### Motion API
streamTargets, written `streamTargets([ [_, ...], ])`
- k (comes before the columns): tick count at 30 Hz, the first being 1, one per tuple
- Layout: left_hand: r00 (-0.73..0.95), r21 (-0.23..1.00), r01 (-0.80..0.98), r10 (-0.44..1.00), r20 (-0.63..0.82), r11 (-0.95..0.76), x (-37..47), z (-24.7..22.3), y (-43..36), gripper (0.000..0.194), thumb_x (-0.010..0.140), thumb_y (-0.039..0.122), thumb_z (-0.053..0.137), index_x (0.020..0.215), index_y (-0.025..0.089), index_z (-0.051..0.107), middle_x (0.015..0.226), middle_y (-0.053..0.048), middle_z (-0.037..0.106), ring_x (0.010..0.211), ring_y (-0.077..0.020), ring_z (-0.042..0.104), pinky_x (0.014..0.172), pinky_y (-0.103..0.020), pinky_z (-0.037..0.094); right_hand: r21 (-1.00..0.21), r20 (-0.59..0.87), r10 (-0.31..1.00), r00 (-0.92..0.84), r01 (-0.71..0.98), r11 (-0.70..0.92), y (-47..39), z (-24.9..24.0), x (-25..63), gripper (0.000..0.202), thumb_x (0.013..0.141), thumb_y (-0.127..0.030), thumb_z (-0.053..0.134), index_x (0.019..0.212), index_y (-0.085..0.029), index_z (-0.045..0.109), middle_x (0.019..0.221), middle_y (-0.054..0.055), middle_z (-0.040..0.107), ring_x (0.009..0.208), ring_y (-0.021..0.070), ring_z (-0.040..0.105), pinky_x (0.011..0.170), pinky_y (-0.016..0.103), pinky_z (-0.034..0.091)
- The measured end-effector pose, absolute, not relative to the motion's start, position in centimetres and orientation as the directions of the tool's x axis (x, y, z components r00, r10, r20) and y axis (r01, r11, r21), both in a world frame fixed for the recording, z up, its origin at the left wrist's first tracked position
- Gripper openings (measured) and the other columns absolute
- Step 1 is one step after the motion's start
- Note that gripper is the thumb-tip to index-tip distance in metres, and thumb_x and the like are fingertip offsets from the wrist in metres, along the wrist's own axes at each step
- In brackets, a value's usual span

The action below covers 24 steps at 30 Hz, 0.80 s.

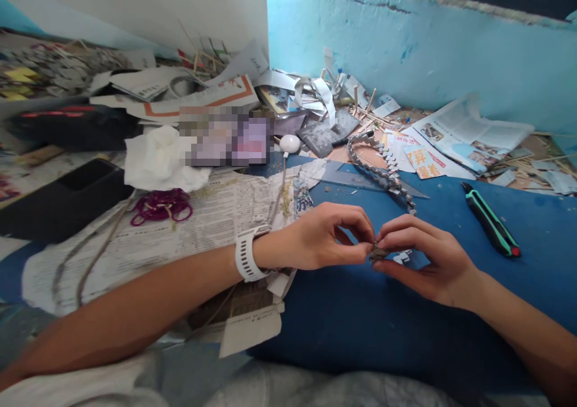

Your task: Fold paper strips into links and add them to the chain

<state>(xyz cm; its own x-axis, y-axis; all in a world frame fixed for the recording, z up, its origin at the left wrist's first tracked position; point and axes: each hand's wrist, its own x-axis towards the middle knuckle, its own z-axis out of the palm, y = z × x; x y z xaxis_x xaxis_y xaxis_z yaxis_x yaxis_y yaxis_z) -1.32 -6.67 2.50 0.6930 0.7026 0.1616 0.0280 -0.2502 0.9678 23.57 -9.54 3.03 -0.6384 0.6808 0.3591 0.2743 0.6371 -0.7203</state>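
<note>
My left hand (331, 238), with a white watch (247, 253) on its wrist, pinches a small grey-brown folded piece (377, 252) between thumb and finger. From the other side, the thumb and fingers of my right hand (428, 260) close on the same piece. It looks like folded paper, but its details are too small to make out. A chain of folded paper links (390, 175) curves over the table behind my right hand. Some pale links (402, 257) show below that hand's fingers; whether they join the held piece is hidden.
A black and green utility knife (491, 220) lies right of my hands on the blue table (342, 329). Newspaper (216, 226) with purple cord (162, 207) spreads to the left. A clear ruler (356, 180) lies beneath the chain. Paper strips and sticks (374, 115) clutter the back.
</note>
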Motion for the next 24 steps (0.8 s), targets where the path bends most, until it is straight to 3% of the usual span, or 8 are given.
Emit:
streamTargets([
  [6, 0.707, 0.945, -0.002, 0.668, 0.233, -0.327, -1.34, 2.65, -6.51, 0.005, 0.087, 0.014, 0.07, 0.09, 0.012, 0.073, 0.089, -0.007, 0.075, 0.082, -0.014, 0.071, 0.083, -0.026, 0.062, -0.779, 0.289, 0.697, -0.656, 0.262, 0.57, -9.57, 3.01, 23.65, 0.031, 0.088, -0.014, 0.077, 0.115, -0.026, 0.067, 0.108, 0.006, 0.069, 0.088, 0.0166, 0.072, 0.078, 0.028, 0.067],
  [12, 0.728, 0.929, -0.018, 0.632, 0.266, -0.371, -1.73, 2.93, -6.23, 0.006, 0.087, 0.014, 0.071, 0.092, 0.013, 0.075, 0.096, -0.009, 0.078, 0.086, -0.0161, 0.074, 0.086, -0.028, 0.062, -0.79, 0.304, 0.706, -0.64, 0.245, 0.562, -9.72, 3.13, 23.75, 0.029, 0.089, -0.016, 0.076, 0.115, -0.027, 0.069, 0.108, 0.006, 0.07, 0.086, 0.0166, 0.073, 0.073, 0.027, 0.067],
  [19, 0.726, 0.987, -0.073, 0.671, 0.151, -0.144, -2.28, 2.96, -6.14, 0.018, 0.09, 0.023, 0.075, 0.104, 0.012, 0.071, 0.101, -0.012, 0.079, 0.095, -0.0204, 0.077, 0.094, -0.035, 0.065, -0.724, 0.359, 0.654, -0.666, 0.243, 0.645, -9.52, 3.29, 23.87, 0.034, 0.089, -0.012, 0.076, 0.117, -0.029, 0.069, 0.109, 0.006, 0.072, 0.092, 0.0184, 0.075, 0.08, 0.029, 0.066],
  [24, 0.718, 0.979, -0.069, 0.671, 0.183, -0.194, -2.03, 2.72, -6.47, 0.014, 0.089, 0.019, 0.075, 0.101, 0.013, 0.07, 0.098, -0.009, 0.077, 0.093, -0.0174, 0.077, 0.094, -0.031, 0.064, -0.727, 0.352, 0.66, -0.664, 0.25, 0.639, -9.57, 3.2, 23.74, 0.036, 0.089, -0.011, 0.076, 0.119, -0.03, 0.069, 0.11, 0.005, 0.071, 0.092, 0.0183, 0.075, 0.081, 0.03, 0.066],
])
